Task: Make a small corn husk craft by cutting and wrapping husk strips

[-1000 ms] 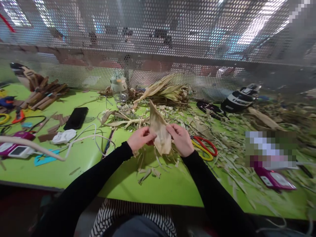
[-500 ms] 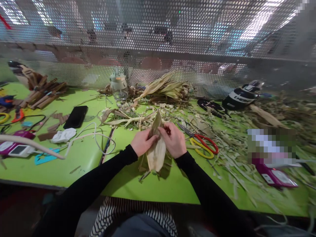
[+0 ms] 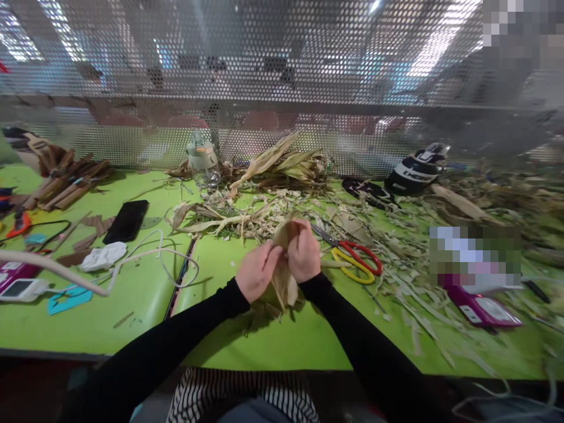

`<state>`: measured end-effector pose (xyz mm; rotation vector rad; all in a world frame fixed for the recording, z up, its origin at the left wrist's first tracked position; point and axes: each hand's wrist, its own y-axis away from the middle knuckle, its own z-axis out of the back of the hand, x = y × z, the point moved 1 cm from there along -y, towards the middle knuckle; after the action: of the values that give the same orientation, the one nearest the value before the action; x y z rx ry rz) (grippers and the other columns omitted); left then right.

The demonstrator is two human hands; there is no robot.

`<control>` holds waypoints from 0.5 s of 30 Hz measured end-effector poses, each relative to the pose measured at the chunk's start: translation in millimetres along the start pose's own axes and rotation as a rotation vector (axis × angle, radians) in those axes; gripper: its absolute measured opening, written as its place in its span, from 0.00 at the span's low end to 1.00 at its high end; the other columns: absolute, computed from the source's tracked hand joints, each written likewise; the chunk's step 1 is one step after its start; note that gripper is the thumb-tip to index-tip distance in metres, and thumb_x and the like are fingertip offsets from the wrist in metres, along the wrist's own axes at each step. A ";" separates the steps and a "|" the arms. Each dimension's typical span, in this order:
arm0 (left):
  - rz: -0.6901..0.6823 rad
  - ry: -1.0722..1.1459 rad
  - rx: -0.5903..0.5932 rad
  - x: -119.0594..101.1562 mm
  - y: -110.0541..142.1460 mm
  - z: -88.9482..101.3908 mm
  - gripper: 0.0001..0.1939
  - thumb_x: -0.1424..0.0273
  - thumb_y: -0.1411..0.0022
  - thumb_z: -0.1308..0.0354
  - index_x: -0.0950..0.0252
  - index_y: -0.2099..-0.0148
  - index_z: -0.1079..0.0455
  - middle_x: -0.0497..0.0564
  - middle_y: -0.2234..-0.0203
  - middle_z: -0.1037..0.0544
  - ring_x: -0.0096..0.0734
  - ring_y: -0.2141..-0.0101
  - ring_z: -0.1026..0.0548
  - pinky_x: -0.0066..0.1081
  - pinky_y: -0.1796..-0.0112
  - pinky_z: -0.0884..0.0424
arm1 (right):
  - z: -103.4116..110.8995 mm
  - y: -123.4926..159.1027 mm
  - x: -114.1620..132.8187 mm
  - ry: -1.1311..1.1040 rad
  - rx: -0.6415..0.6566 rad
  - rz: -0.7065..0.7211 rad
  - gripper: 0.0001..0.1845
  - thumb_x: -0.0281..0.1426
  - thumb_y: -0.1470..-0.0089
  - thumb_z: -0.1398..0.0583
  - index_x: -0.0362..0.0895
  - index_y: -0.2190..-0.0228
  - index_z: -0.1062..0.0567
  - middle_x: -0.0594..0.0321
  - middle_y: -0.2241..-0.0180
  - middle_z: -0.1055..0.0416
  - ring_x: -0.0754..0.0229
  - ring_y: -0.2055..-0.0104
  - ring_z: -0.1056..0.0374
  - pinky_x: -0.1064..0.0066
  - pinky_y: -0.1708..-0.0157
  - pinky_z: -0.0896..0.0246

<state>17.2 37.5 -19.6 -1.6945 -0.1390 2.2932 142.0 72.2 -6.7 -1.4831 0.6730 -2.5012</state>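
A dry, pale corn husk [image 3: 284, 282] hangs between my two hands, folded or bunched in its middle, its lower end dangling above the green table. My left hand [image 3: 259, 269] pinches it from the left, thumb uppermost. My right hand [image 3: 304, 251] is curled round its upper part with the fingers closed. The hands almost touch, hiding the middle of the husk. Just right of my right hand lie scissors [image 3: 352, 258] with one red and one yellow handle. Small husk scraps [image 3: 259, 317] rest beneath the hands.
Behind the hands lie shredded husks [image 3: 247, 220] and a husk bundle [image 3: 286, 167]. A clear bottle [image 3: 203, 161] and a black bottle [image 3: 416, 170] stand near the perforated screen [image 3: 308, 88]. To the left are a phone [image 3: 127, 221], a white cable [image 3: 145, 252] and brown rolls [image 3: 73, 182].
The husk went from spread flat to folded and bunched between my fingers. My hands drew closer together, and the right one curled round the upper part. The view shifted slightly.
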 end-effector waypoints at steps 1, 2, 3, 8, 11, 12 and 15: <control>0.106 0.198 -0.035 -0.6 -0.6 -1.9 0.17 0.58 0.36 0.55 0.65 0.62 0.33 0.53 0.70 0.24 0.34 0.69 0.27 0.31 0.66 0.32 | 1.8 -0.5 3.5 0.032 -0.006 0.022 0.08 0.37 0.45 0.49 0.47 0.68 0.34 0.58 0.69 0.32 0.56 0.70 0.37 0.66 0.66 0.43; 0.216 0.393 -0.053 -0.7 -1.3 -3.9 0.17 0.56 0.38 0.53 0.65 0.62 0.33 0.52 0.72 0.24 0.32 0.70 0.27 0.31 0.67 0.31 | 3.0 -1.2 6.8 0.057 -0.005 0.042 0.09 0.38 0.44 0.49 0.47 0.67 0.35 0.58 0.69 0.32 0.57 0.70 0.37 0.66 0.66 0.43; 0.317 0.567 -0.059 -0.5 -2.2 -5.8 0.18 0.55 0.40 0.50 0.66 0.62 0.33 0.51 0.73 0.24 0.31 0.71 0.27 0.30 0.67 0.30 | 3.6 -2.0 9.5 0.067 0.001 0.057 0.10 0.39 0.43 0.50 0.47 0.68 0.35 0.59 0.70 0.33 0.58 0.70 0.37 0.67 0.66 0.43; 0.427 0.816 0.020 2.9 -7.8 -5.8 0.18 0.56 0.46 0.42 0.67 0.67 0.32 0.47 0.78 0.26 0.25 0.76 0.30 0.26 0.70 0.32 | 0.9 -7.0 10.2 -0.097 0.026 -0.069 0.16 0.44 0.42 0.51 0.45 0.71 0.36 0.63 0.73 0.35 0.61 0.70 0.39 0.71 0.68 0.41; 0.329 0.681 -0.018 6.7 -13.4 3.5 0.18 0.55 0.45 0.43 0.68 0.68 0.32 0.46 0.78 0.27 0.24 0.76 0.31 0.24 0.72 0.34 | 0.4 -6.6 9.0 -0.145 0.117 -0.158 0.19 0.48 0.46 0.48 0.44 0.72 0.34 0.64 0.74 0.34 0.63 0.73 0.39 0.72 0.73 0.41; 0.285 0.641 -0.063 7.9 -15.8 8.0 0.18 0.55 0.45 0.43 0.67 0.67 0.32 0.46 0.77 0.27 0.24 0.75 0.31 0.24 0.71 0.34 | 0.1 -5.0 9.6 -0.147 0.209 -0.165 0.20 0.49 0.49 0.44 0.44 0.73 0.33 0.65 0.75 0.33 0.63 0.74 0.38 0.72 0.75 0.41; 0.194 0.532 -0.233 10.0 -22.7 23.0 0.17 0.56 0.43 0.46 0.66 0.67 0.33 0.47 0.74 0.27 0.25 0.72 0.30 0.24 0.70 0.33 | -2.4 4.1 11.8 -0.210 0.635 -0.229 0.20 0.47 0.56 0.37 0.42 0.75 0.28 0.65 0.76 0.29 0.63 0.75 0.35 0.72 0.75 0.40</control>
<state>-3.3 64.1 -16.2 -2.4709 -0.1363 1.9162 133.8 65.2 -0.2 -1.5786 -0.3223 -2.3220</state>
